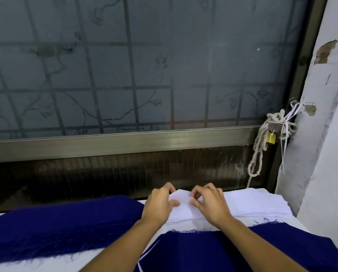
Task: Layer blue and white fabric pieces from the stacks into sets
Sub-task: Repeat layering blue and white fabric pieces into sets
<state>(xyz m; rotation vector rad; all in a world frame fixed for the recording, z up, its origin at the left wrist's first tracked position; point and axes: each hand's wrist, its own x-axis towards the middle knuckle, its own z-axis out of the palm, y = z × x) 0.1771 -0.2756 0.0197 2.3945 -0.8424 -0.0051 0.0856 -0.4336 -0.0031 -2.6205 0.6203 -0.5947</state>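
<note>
Pinching the top white piece (180, 208), the left hand (159, 205) and right hand (210, 205) sit close together on the white stack (252, 205), lower middle; the blue stack (56, 228) lies lower left

My left hand (159, 205) and right hand (211, 205) pinch the far edge of the top white piece (180, 208), beside the blue stack (56, 222).

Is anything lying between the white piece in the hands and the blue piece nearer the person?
Nothing visible does. The left hand and right hand pinch the white piece on the white stack; between it and the near blue piece lies only a bare strip of table.
</note>
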